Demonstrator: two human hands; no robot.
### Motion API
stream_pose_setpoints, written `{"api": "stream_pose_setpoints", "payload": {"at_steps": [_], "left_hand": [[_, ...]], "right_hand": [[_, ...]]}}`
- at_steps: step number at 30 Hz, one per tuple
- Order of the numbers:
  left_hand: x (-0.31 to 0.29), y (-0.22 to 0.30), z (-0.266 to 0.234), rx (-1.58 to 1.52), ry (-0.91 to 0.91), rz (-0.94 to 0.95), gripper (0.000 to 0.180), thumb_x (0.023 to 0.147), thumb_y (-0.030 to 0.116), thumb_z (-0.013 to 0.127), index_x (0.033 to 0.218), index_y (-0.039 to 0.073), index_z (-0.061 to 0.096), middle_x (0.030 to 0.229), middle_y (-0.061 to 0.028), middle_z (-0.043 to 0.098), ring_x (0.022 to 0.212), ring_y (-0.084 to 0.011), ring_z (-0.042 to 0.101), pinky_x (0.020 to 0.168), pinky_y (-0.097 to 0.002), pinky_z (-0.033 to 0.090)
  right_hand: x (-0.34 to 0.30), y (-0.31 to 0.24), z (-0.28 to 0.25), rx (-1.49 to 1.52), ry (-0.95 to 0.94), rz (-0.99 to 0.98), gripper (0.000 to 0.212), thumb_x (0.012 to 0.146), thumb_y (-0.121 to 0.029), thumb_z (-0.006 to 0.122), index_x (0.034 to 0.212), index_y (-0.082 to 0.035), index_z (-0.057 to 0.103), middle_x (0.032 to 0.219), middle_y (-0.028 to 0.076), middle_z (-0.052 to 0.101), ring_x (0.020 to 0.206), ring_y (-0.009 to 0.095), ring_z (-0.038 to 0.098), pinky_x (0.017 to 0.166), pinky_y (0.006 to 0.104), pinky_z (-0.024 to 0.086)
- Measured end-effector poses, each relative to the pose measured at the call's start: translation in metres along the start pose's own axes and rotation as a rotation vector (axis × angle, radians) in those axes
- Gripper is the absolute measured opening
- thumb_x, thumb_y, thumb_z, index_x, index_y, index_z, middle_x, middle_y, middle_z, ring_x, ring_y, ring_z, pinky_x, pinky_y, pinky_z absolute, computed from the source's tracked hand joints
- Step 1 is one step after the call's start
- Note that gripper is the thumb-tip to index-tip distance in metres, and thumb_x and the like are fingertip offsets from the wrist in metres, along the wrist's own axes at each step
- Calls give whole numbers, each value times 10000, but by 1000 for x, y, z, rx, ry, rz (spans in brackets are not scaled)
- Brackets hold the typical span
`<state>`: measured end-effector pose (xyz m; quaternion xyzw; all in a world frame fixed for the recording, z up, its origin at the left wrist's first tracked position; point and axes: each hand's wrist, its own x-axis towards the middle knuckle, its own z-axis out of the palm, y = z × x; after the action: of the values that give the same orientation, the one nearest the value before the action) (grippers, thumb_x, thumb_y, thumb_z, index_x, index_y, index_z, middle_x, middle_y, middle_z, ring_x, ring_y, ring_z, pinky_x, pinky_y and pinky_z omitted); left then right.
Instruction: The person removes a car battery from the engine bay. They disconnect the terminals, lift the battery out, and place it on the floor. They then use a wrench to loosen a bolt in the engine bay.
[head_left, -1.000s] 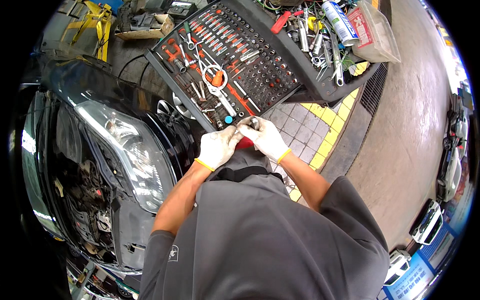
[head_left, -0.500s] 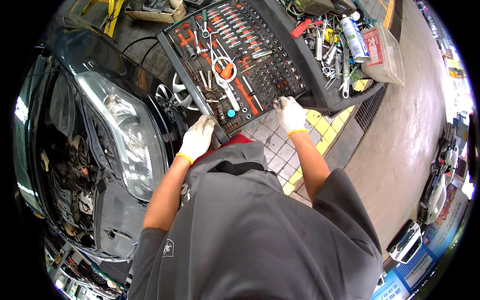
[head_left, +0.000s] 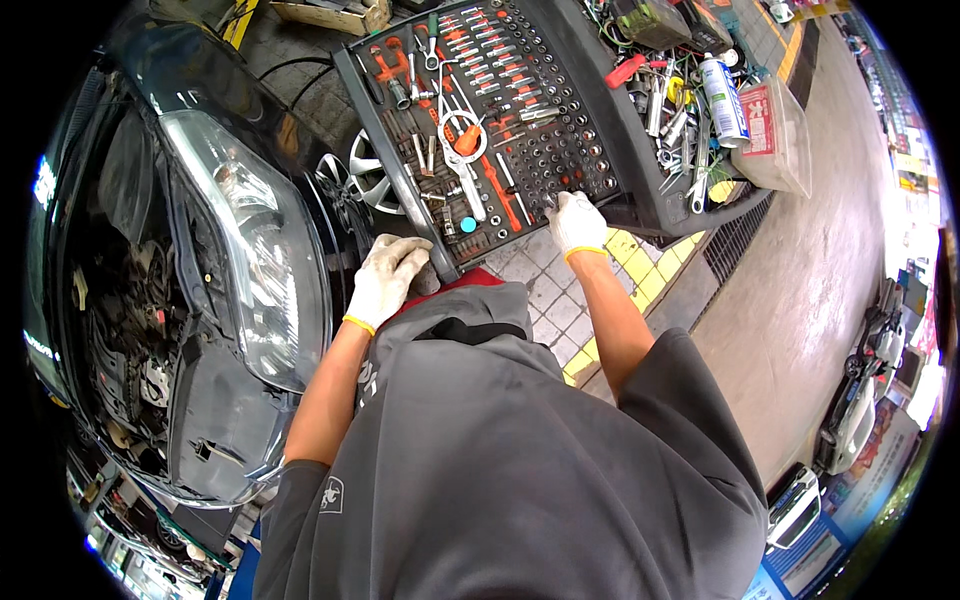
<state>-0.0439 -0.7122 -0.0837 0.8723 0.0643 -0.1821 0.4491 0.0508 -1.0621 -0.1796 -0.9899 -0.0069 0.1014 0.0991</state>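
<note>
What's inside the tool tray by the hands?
The tool tray holds rows of sockets, a green-handled tool, a ring-shaped tool, an orange piece and a round blue item. Anything under the right hand is covered.

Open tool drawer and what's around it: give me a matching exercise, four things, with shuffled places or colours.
1. left hand
2. right hand
3. small disc
4. spray can

A. near edge of the drawer, by the sockets
B. next to the translucent plastic bin
C. by the drawer's left side
D. blue, in the drawer

Pairs: 1-C, 2-A, 3-D, 4-B
</note>
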Motion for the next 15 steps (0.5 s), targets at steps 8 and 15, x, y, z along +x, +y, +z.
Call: {"api": "stream_pose_setpoints", "payload": {"at_steps": [8, 15], "left_hand": [[0, -7, -1, -169, 15, -45, 318, 1033, 319, 678, 1219, 92, 800, 1159, -135, 742, 1130, -295, 723, 1012, -377, 540], [-4, -21, 8, -387, 26, -71, 320, 1055, 288, 697, 1229, 33, 781, 1150, -105, 748, 1071, -208, 723, 968, -333, 547]], "right_hand": [[45, -9, -51, 104, -85, 34, 304, 962, -386, 722, 1041, -97, 772, 1041, 201, 779, 1007, 402, 754, 886, 525, 588], [65, -24, -3, -110, 88, -216, 213, 961, -306, 684, 970, -103, 749, 996, 192, 741, 898, 390, 755, 804, 512, 609]]}}
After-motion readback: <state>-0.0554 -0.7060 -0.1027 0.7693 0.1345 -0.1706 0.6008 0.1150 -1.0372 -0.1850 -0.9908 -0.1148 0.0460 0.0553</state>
